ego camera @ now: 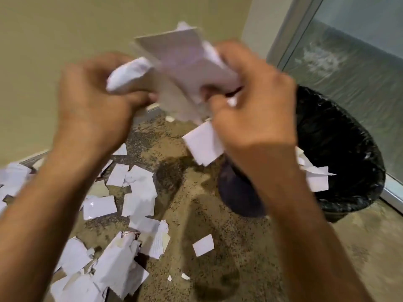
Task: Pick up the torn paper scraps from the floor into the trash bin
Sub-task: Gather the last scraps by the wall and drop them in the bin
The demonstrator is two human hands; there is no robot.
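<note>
Both my hands are raised in front of me, holding a bunch of white paper scraps (185, 68) between them. My left hand (93, 105) is closed on the crumpled left part of the bunch. My right hand (255, 110) grips the right part, and one scrap (202, 142) hangs below it. The trash bin (353, 149), lined with a black bag, stands at the right, just behind my right hand. Several scraps (316, 177) lie inside it. Many more torn scraps (135, 197) cover the floor at the lower left.
The floor (218, 269) is speckled beige stone. A pale wall (65, 51) runs along the back and left. A glass door with a metal frame (349, 62) stands behind the bin. A single scrap (203, 245) lies apart in the middle of the floor.
</note>
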